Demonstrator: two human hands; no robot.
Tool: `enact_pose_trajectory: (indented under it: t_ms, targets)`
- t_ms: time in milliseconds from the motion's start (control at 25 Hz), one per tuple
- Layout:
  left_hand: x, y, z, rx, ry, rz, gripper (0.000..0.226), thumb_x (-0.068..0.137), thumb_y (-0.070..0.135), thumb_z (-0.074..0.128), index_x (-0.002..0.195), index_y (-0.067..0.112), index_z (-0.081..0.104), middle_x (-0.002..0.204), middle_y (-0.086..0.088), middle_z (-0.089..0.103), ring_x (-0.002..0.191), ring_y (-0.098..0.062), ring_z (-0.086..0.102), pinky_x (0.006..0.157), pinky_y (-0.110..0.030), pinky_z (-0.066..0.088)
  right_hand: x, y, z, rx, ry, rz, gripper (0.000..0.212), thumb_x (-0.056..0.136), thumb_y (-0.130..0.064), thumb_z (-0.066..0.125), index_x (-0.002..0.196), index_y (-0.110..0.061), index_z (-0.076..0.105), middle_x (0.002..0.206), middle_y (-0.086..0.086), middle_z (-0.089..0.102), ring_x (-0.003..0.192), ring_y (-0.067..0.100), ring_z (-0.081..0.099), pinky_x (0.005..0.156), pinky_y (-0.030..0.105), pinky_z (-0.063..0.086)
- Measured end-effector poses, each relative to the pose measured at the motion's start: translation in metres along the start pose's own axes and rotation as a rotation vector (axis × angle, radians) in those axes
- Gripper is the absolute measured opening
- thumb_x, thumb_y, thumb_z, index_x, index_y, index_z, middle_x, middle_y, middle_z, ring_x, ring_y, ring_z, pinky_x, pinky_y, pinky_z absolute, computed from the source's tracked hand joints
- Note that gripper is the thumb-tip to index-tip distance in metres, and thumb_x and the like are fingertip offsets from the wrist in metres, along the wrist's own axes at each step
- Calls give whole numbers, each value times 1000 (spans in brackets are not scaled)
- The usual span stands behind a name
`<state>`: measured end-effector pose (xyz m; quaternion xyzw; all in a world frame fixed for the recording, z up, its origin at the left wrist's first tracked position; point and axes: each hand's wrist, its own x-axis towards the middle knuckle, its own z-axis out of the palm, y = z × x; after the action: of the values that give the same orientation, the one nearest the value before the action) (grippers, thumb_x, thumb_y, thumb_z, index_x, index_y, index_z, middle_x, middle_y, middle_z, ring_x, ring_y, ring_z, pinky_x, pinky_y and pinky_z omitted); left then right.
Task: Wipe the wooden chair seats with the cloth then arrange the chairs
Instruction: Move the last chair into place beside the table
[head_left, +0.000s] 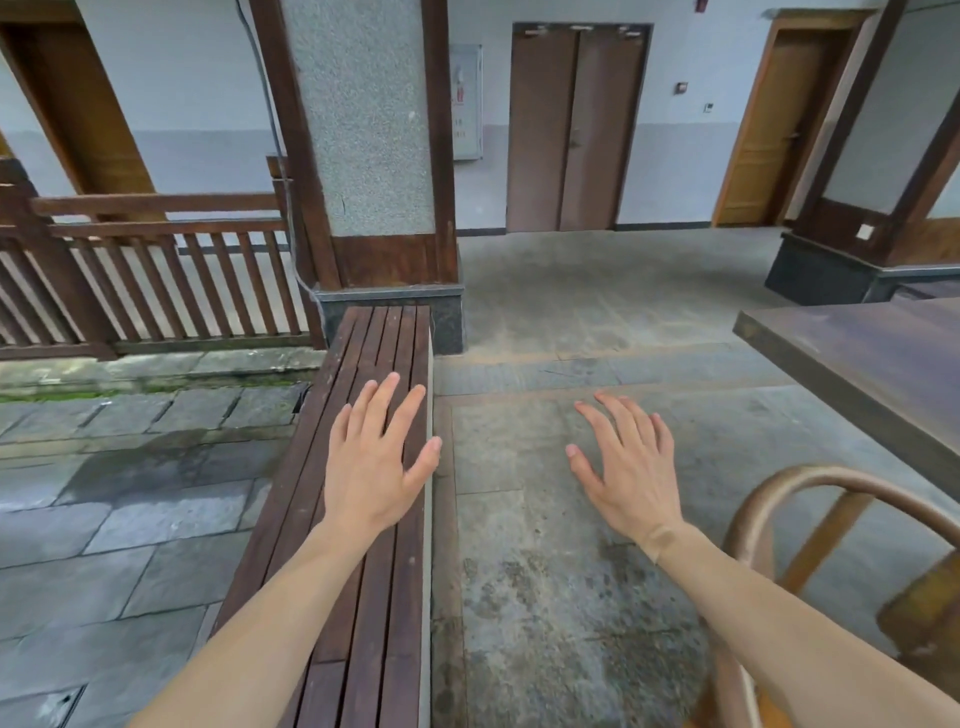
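Both of my hands are held out in front of me, palms down, fingers straight and spread, holding nothing. My left hand (376, 462) hovers over a long slatted wooden bench (387, 332) that runs away from me. My right hand (628, 467) is over the stone floor to the right of the bench. A wooden chair (831, 475) with a curved, rounded back rail stands at the lower right, just right of my right forearm; its seat is mostly cut off by the frame edge. No cloth is in view.
A dark wooden table (872, 358) juts in from the right. A stone pillar (363, 156) with wood trim stands at the bench's far end. A wooden railing (156, 270) runs at the left. Brown double doors (576, 130) lie behind open stone floor.
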<state>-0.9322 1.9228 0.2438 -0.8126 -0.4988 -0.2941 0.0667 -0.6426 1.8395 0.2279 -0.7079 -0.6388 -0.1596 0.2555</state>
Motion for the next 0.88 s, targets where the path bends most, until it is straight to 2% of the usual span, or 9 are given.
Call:
enact_pose_trajectory:
  t_ms: [120, 320, 480, 640, 760, 880]
  targets:
    - [50, -18, 36, 15, -81, 11, 69, 96, 67, 18, 154, 33, 33, 164, -1, 27, 154, -24, 17, 121, -54, 21, 48, 3, 37, -38, -90, 24, 57, 95, -57, 32, 140, -26, 50, 148, 5, 51, 142, 32, 41, 112, 62, 32]
    - [126, -32, 104, 45, -259, -3, 95, 77, 84, -16, 157, 42, 16, 168, 7, 7, 155, -17, -4, 125, -50, -1, 121, 31, 93, -56, -217, 79, 71, 92, -66, 18, 148, -30, 42, 158, 1, 40, 150, 28, 27, 118, 61, 19]
    - [204, -26, 167, 33, -367, 6, 104, 69, 88, -20, 157, 43, 12, 168, 9, 4, 155, -15, -7, 125, -49, -5, 184, 76, 144, -34, -306, 135, 81, 84, -71, 3, 153, -37, 31, 162, -5, 31, 153, 23, 18, 120, 56, 13]
    - [293, 1, 231, 61, -435, 46, 105, 68, 87, -21, 157, 41, 11, 168, 8, 5, 155, -15, -5, 125, -47, -3, 252, 142, 185, 4, -340, 215, 82, 81, -71, 2, 148, -39, 37, 157, -8, 39, 151, 22, 24, 119, 55, 17]
    - [361, 36, 276, 34, -443, 105, 107, 69, 87, -21, 156, 40, 17, 168, 7, 11, 155, -15, 0, 125, -46, -1, 294, 194, 197, 9, -355, 271, 81, 83, -70, 4, 144, -37, 44, 153, -9, 45, 148, 20, 30, 118, 53, 19]
    - [419, 89, 325, -22, -473, 250, 108, 69, 86, -22, 155, 39, 23, 167, 8, 16, 155, -14, 3, 126, -45, 0, 319, 255, 194, -13, -315, 354, 75, 87, -68, 9, 140, -35, 51, 144, -10, 54, 140, 18, 41, 114, 48, 28]
